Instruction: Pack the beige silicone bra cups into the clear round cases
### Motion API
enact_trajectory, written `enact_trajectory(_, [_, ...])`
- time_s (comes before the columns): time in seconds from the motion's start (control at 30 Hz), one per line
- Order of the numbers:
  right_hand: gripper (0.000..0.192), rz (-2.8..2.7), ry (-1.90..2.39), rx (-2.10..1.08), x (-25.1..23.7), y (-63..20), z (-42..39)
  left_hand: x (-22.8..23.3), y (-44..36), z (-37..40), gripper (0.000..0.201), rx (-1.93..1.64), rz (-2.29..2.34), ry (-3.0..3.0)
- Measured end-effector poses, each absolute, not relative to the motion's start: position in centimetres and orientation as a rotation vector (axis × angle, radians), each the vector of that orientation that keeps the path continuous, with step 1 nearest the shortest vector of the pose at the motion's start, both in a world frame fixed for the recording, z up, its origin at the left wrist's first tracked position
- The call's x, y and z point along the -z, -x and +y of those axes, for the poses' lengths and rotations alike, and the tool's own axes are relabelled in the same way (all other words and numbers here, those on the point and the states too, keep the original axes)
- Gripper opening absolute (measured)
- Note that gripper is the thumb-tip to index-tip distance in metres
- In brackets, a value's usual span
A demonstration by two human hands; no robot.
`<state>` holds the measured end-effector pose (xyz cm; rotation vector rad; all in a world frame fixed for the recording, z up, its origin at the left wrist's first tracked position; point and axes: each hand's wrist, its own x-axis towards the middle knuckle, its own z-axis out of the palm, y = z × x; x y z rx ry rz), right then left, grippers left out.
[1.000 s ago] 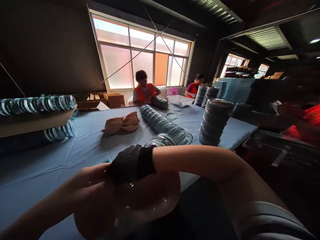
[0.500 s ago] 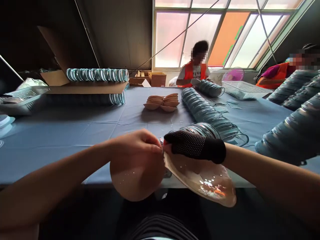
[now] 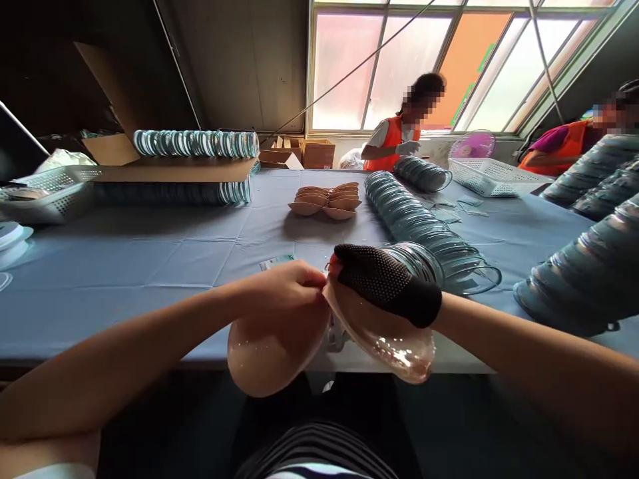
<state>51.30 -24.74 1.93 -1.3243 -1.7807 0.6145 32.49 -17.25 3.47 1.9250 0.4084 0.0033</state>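
A beige stick-on bra [image 3: 269, 356] hangs in front of me at the table's near edge, its two cups side by side. The right cup shines and looks glossy inside; the left one shows its smooth face. My bare left hand [image 3: 292, 283] pinches the inner edge of the left cup near the middle. Wearing a black dotted glove with bare fingertips, my right hand [image 3: 377, 279] grips the inner edge of the other cup. The fingertips of both hands meet at the centre, where the join is mostly hidden. Beyond them lies a pile of similar bras [image 3: 327, 201].
A row of nested clear plastic shells [image 3: 414, 219] runs along the table's right; taller stacks [image 3: 584, 266] stand farther right. At left are a cardboard box [image 3: 174, 169] and a grey basket [image 3: 54, 193]. A co-worker [image 3: 392, 143] sits across, near a white basket [image 3: 499, 176].
Both hands have risen slightly, and the right cup has swung inward toward the left one. A small packet has come into view behind my left hand. The co-worker across has turned and shifted right.
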Motion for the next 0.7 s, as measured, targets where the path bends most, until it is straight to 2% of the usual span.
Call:
enact_trajectory(0.1, [0.015, -1.759, 1.306, -0.623, -3.6, -52.3, -24.4, -3.8, -32.6, -16.3, 0.024, 0.007, 0.325, -1.7])
enact_trajectory(0.2, [0.017, -1.836, 1.365, -0.476, -5.1, -52.7, -24.9, -3.7, -32.8, -15.9, 0.026, -0.115, 0.327, -1.594])
enact_trajectory(0.33, [0.028, -2.053, 1.424, 0.012, -6.0, -51.8, -27.8, -3.4, -32.9, -16.3, 0.033, -0.155, 0.325, -1.614])
enact_trajectory(0.47, [0.022, -2.29, 1.485, 0.455, -5.6, -49.9, -30.0, -3.6, -32.8, -17.1, 0.038, -0.173, 0.33, -1.675])
enact_trajectory(0.53, [0.03, -2.332, 1.5, 0.636, -5.4, -49.7, -30.0, -3.6, -32.8, -17.4, 0.042, -0.182, 0.37, -1.667])
enact_trajectory(0.63, [0.039, -2.348, 1.484, 0.676, -5.7, -50.3, -29.7, -3.8, -32.8, -18.0, 0.036, -0.201, 0.448, -1.514])
enact_trajectory(0.7, [0.039, -2.302, 1.471, 0.543, -6.0, -50.4, -29.7, -4.2, -32.8, -18.9, 0.032, -0.283, 0.532, -1.399])
